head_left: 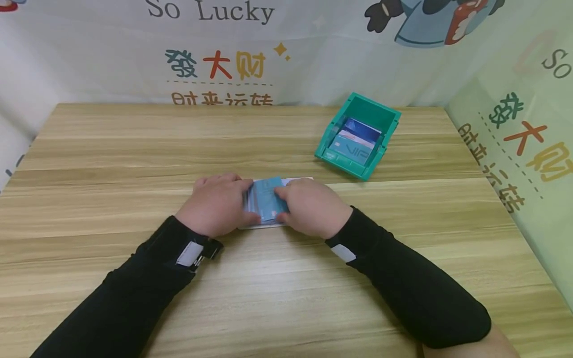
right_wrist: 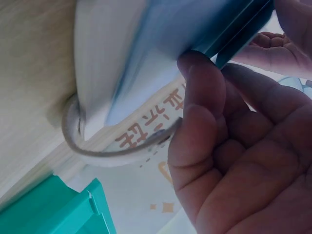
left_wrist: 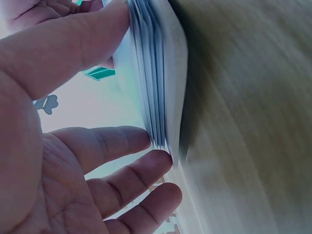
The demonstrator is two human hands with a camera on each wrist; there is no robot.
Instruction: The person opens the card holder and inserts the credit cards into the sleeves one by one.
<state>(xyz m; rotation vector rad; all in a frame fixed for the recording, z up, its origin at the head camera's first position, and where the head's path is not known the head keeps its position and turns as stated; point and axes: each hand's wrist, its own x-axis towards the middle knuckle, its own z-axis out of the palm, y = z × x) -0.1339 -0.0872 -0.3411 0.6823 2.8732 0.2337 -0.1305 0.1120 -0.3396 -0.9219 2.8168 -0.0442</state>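
A card holder (left_wrist: 173, 73) with a pale cover and several layered sleeves lies on the table. My left hand (head_left: 219, 204) holds its left side, thumb at the near edge and fingers at the far edge. Above the sleeves is a light blue card (head_left: 270, 196). Its right part is between the thumb and index finger of my right hand (head_left: 313, 206), which pinches it. In the right wrist view, a pale strap (right_wrist: 102, 155) curves out from the holder beside my right fingers. How far the card sits in a sleeve is hidden.
Behind and to the right stands a green plastic bin (head_left: 376, 107), tilted in the head view, with blue cards (head_left: 355, 141) inside. The wooden table (head_left: 134, 149) meets a printed white cloth (head_left: 313, 59) at the back and sides.
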